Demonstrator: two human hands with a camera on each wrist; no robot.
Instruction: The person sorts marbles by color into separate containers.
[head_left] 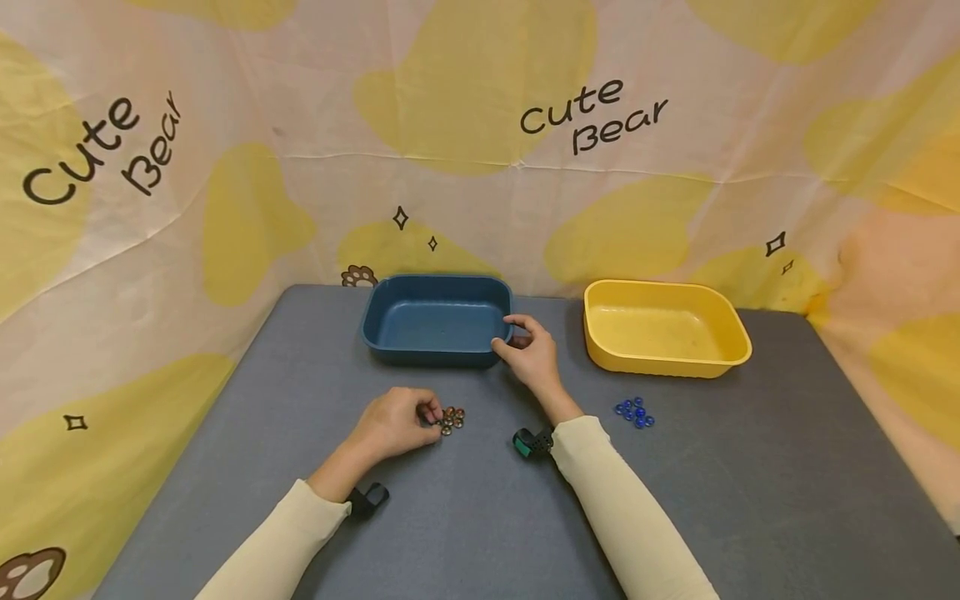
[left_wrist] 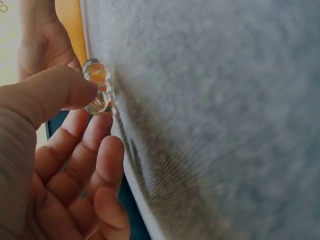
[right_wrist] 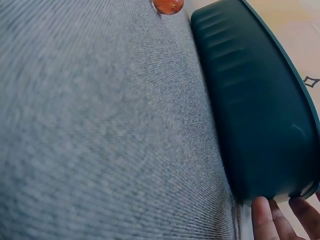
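My left hand [head_left: 393, 425] is at a small cluster of amber glass marbles [head_left: 453, 419] on the grey table. In the left wrist view, the thumb and curled fingers close around one clear amber marble [left_wrist: 99, 102]; another marble [left_wrist: 95, 72] sits right beside the thumb tip. My right hand [head_left: 534, 354] holds the right end of a dark blue plastic basin [head_left: 442, 358], with the thumb at its front corner and a finger over the rim. In the right wrist view, fingertips [right_wrist: 264, 220] touch the basin's end wall. No marbles show inside the basin.
A yellow plastic basin [head_left: 667, 364] stands at the back right. Several blue marbles [head_left: 635, 412] lie in front of it, right of my right forearm. A patterned cloth [head_left: 480, 125] hangs behind the grey table [head_left: 750, 483].
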